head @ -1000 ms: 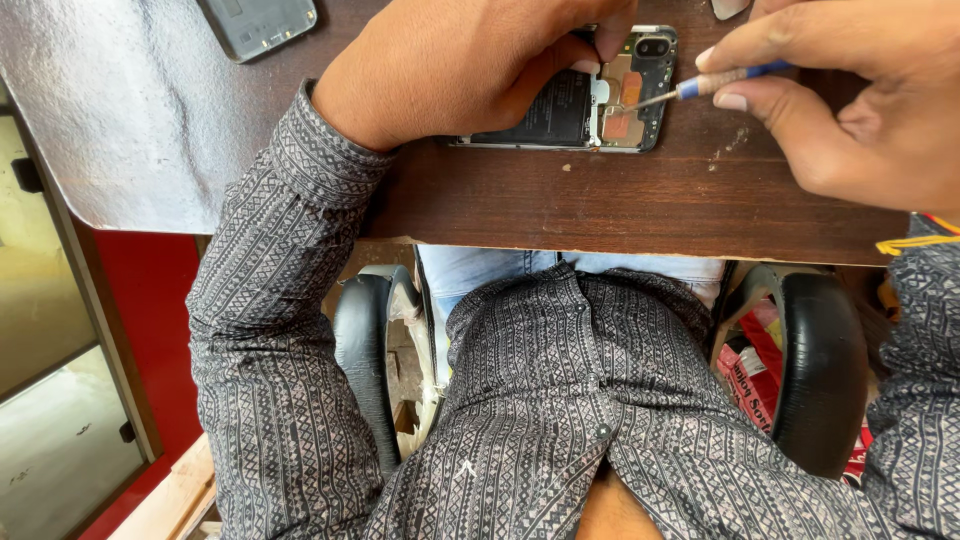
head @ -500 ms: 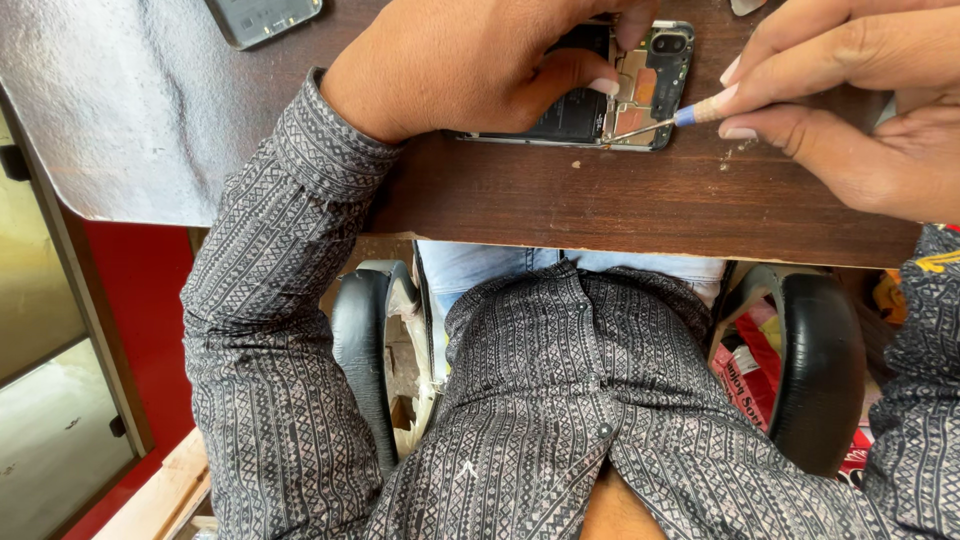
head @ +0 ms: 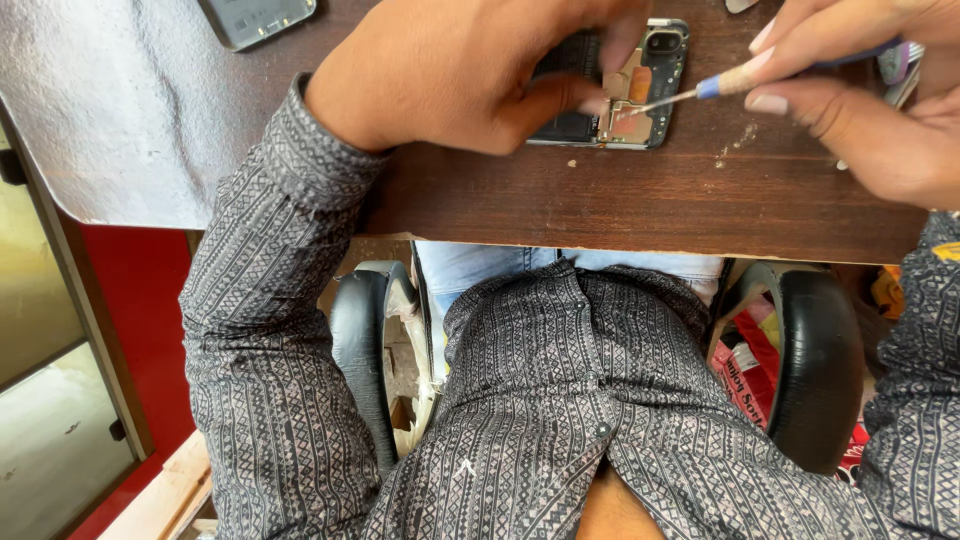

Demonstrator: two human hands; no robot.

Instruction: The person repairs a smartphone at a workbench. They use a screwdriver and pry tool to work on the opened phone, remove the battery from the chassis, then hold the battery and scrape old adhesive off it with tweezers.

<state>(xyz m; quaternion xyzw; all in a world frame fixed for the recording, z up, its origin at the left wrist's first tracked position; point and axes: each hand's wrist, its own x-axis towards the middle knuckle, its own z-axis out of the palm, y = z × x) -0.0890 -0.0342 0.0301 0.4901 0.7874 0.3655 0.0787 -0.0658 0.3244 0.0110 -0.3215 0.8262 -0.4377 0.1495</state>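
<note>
On wooden desk (head: 560,205), right hand (head: 860,95) screwdrivers opened phone (head: 640,95).

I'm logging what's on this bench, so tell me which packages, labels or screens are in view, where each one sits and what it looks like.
Opened phone: on the wooden table under the left hand, back cover off, dark with copper-coloured parts; the right hand points a screwdriver at it.
Grey panel: table's far left corner, flat grey rectangle with rounded corners; cannot tell if it is a screen.
Red package: below the table by the black armrest, crumpled, red with white print.
</note>
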